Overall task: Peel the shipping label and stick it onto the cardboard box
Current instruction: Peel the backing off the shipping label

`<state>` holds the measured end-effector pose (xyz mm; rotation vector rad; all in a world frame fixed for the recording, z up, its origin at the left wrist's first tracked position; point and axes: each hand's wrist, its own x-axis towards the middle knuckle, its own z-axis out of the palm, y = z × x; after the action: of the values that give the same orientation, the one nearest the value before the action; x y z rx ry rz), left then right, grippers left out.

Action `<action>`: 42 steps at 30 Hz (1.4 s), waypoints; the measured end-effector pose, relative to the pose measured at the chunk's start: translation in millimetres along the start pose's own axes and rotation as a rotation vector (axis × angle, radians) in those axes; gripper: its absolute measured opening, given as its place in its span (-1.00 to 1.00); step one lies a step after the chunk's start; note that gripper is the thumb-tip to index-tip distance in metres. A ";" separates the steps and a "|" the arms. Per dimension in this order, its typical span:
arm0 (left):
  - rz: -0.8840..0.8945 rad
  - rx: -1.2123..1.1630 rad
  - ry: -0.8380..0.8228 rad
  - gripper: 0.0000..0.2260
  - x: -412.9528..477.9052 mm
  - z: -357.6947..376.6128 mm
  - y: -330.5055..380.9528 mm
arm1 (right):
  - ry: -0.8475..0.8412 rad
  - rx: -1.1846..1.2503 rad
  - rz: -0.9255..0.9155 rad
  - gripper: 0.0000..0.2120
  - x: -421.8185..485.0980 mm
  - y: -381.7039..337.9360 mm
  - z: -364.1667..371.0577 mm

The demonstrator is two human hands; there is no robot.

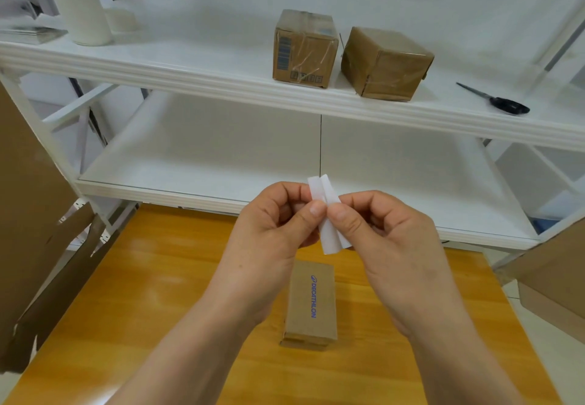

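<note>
A small white shipping label (pixel 329 233) is pinched between both hands, held in the air above the table. My left hand (pixel 272 224) grips its left side with thumb and fingers. My right hand (pixel 383 230) grips its right side the same way. The label's two layers spread apart at the top into a V. Below the hands, a narrow brown cardboard box (pixel 311 306) with blue "DECATHLON" print lies on the orange wooden table (pixel 158 294); my left wrist hides the box's upper left corner.
A white shelf unit (pixel 190 72) stands behind the table. Its upper shelf carries two taped brown boxes (pixel 304 47), black scissors (pixel 497 101) at the right and a white roll (pixel 82 2) at the left. Flattened cardboard (pixel 28 214) leans at both sides.
</note>
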<state>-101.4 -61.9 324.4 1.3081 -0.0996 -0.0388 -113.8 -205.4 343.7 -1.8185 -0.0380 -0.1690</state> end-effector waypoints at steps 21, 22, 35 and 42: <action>-0.165 -0.001 0.054 -0.69 -7.2 -6.0 5.7 | 0.031 -0.018 -0.016 -0.93 -6.8 -4.0 -2.5; -0.168 -0.007 0.064 -0.72 -8.0 -5.5 6.2 | 0.026 -0.018 -0.014 -0.93 -7.9 -4.4 -2.2; -0.204 -0.161 0.020 -0.68 -18.7 -9.0 6.7 | 0.004 0.067 0.043 -0.89 -17.8 -9.7 -0.3; -0.235 -0.143 0.049 -0.64 -22.8 -9.0 10.1 | 0.022 0.225 0.126 -0.85 -21.2 -14.4 -4.0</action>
<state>-123.5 -48.7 330.7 1.1713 0.0973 -0.2105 -136.8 -204.2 355.7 -1.5889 0.0706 -0.0918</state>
